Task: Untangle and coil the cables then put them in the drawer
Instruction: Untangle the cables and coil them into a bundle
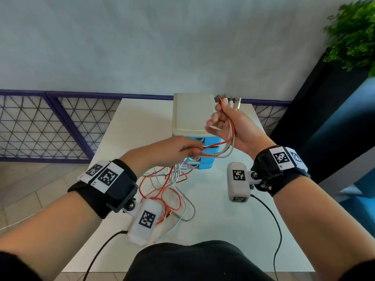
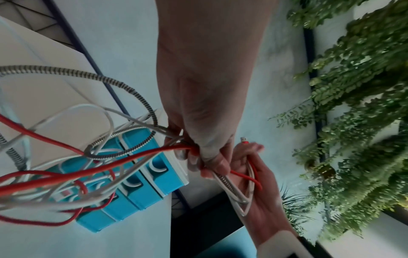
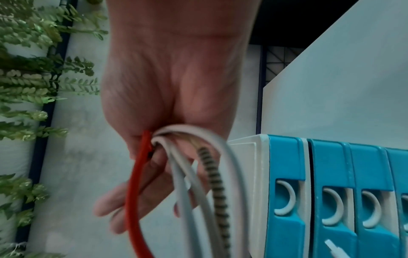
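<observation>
My right hand (image 1: 225,120) is raised in front of the drawer unit (image 1: 192,112) and pinches the plug ends (image 1: 229,101) of several cables: a red one, white ones and a braided metal one. From there the bundle (image 1: 227,147) hangs in a short arc to my left hand (image 1: 182,150), whose fingers (image 2: 212,162) grip the same strands. Below my left hand the remaining lengths lie in a loose tangle (image 1: 168,189) on the white table (image 1: 223,230). The unit's blue drawers (image 3: 331,200) look pushed in. In the right wrist view the red cable (image 3: 134,192) and the braided cable (image 3: 217,183) run out of my palm.
The drawer unit stands at the table's far middle, its cream top (image 1: 191,110) bare. A purple wire-mesh fence (image 1: 50,126) runs behind the table. A black planter with green foliage (image 1: 353,35) stands at the right. Black wrist-camera leads (image 1: 278,230) trail over the table's near part.
</observation>
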The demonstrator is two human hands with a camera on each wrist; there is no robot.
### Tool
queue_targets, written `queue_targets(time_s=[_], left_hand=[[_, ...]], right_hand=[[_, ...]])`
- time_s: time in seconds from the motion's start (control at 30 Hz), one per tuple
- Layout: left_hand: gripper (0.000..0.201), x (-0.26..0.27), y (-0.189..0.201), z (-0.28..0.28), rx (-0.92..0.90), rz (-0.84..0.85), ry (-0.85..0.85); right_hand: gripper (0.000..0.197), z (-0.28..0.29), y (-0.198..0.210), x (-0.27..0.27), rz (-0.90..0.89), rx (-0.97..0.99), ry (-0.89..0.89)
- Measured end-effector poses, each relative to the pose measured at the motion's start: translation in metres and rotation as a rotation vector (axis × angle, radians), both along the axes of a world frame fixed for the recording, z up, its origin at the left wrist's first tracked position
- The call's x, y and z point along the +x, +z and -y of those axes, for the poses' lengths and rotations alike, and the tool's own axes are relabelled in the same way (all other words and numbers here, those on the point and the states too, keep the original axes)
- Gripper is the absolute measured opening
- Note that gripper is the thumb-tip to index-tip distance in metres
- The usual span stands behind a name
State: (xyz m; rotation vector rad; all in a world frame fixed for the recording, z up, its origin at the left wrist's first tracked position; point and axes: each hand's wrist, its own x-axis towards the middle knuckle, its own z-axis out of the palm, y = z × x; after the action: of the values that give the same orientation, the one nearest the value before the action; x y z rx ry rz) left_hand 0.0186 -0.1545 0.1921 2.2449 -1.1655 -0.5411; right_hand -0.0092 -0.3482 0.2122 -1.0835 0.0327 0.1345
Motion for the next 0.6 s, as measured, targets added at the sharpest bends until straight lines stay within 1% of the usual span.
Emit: queue_targets(time_s=[0.07, 0.13, 0.2, 0.3, 0.37, 0.4, 0.43, 0.47, 0.53, 0.6], left_hand=[[0.026, 0.003, 0.005, 0.0, 0.019, 0.004, -0.005], [0.021, 0.008, 0.006, -0.001, 0.008, -0.02, 0.037], [0.021, 0.011, 0.004, -0.002, -0.03, -0.093, 0.091], [0.024, 0.006, 0.002, -0.001, -0.041, -0.237, 0.166], [0.038, 0.002, 0.004, 0.007, -0.098, -0.362, 0.289], [0.049, -0.001, 0.006, 0.011, -0.113, -0.385, 0.354], [0.056, -0.002, 0.005, 0.014, -0.103, -0.367, 0.404], [0.059, -0.003, 0.004, 0.016, -0.073, -0.324, 0.432], [0.065, -0.004, -0.002, 0.016, -0.021, -0.262, 0.449], [0.071, -0.004, -0.007, 0.014, -0.032, -0.316, 0.433]], right_hand=[[0.031, -0.001, -0.001, 0.001, 0.029, -0.013, 0.024], [0.029, -0.003, 0.0, 0.0, 0.041, -0.061, 0.049], [0.025, -0.003, 0.0, 0.0, 0.051, -0.084, 0.049], [0.02, -0.003, 0.001, 0.0, 0.08, -0.123, 0.031], [0.019, -0.006, 0.001, 0.0, 0.088, -0.124, 0.018], [0.018, -0.008, 0.001, 0.0, 0.093, -0.117, 0.01], [0.018, -0.011, 0.0, 0.001, 0.1, -0.111, 0.004], [0.018, -0.013, 0.0, 0.001, 0.108, -0.106, -0.001], [0.018, -0.016, -0.001, 0.002, 0.121, -0.109, -0.01], [0.019, -0.017, -0.002, 0.003, 0.13, -0.113, -0.043]])
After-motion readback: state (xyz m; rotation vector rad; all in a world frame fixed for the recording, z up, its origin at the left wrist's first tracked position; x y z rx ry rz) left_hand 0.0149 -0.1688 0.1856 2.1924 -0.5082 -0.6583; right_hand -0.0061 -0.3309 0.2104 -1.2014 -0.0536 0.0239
